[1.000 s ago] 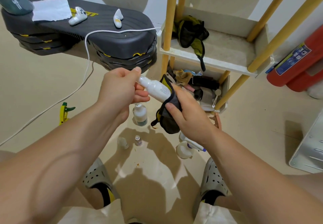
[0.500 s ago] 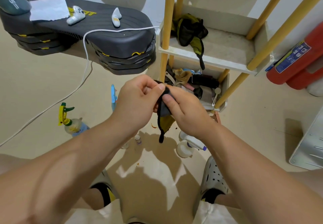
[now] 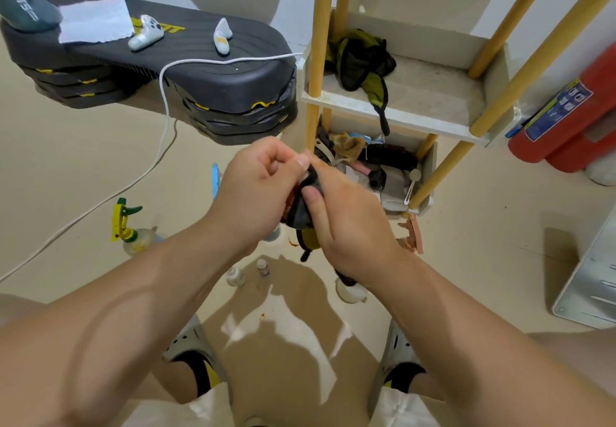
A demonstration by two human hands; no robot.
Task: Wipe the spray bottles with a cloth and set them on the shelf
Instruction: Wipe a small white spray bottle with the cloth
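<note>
Head view: wrapping the dark cloth [image 3: 300, 214] tightly with the curled fingers and thumb of the right hand [image 3: 350, 226], and pinching its top edge between thumb and forefinger of the left hand [image 3: 256, 189], both pressing together in the middle of the scene. Hiding completely the white spray bottle that was showing between the hands one second ago. Probably sitting inside the cloth now, but not possible to confirm. By judgement, rubbing along the whole body of this bottle, so nearing the end of its wiping, with the placing coming next.

Looking also a little more to the left than before, bringing into sight a trigger bottle [image 3: 128, 226] with a yellow-green head on the floor at near left. Leaving on the floor as well a white bottle [image 3: 348, 293] just under the right wrist and a small bottle [image 3: 235, 276] beside it. Keeping the shelf [image 3: 416, 93] at far right without any spray bottle yet.

Reading what seems "SPORTS" in pale letters on the dark grey object [image 3: 23, 9] at far left. Failing to read the yellow letters on the black step platform [image 3: 216, 69], half covered by a game controller [image 3: 146, 33], and the blue label on the red extinguisher [image 3: 560, 106], too small.
</note>
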